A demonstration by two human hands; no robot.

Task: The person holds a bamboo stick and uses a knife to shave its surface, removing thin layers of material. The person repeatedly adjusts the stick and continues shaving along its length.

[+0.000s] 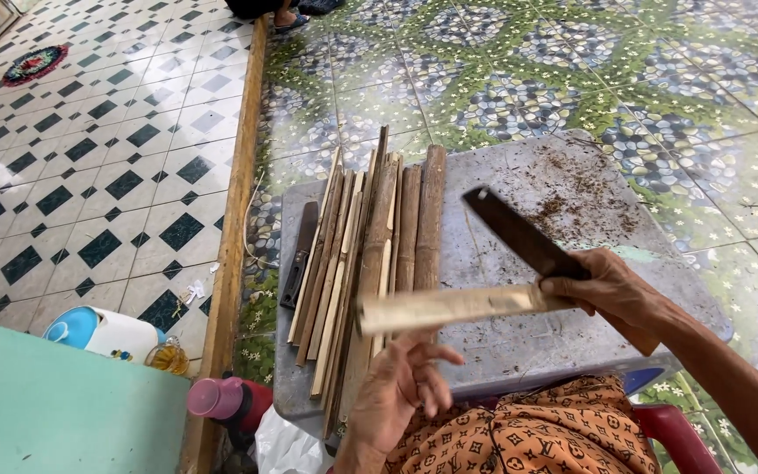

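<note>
We see a tiled floor [642, 79] carrying a grey board [519, 342], our worktop. Along the board's left edge lies a bundle of bamboo strips [370, 254], long axes running from the near edge toward the far edge, fanned slightly. A second knife [298, 254] lies at the bundle's left side, close to the board's left edge. Brown shavings [572, 197] are scattered toward the far right corner.

Above the board's near half we hold one strip [458, 307]. Its long axis runs almost level, left to right, across the bundle's direction; its cut left end points toward the board's left edge, its right end is hidden in our right hand.

The right hand [611, 294] is closed around both the strip's right end and the handle of a knife [519, 233], whose dark blade slants up and left, away from us. The left hand [401, 382] sits just below the strip's left end, fingers loosely curled and parted, pinching nothing; whether a fingertip touches the strip we cannot tell.

As we judge it, the strip is held at one end only, so it could sag or twist. The left fingers lie near the blade's path, so a slip along the grain could catch them.
</note>
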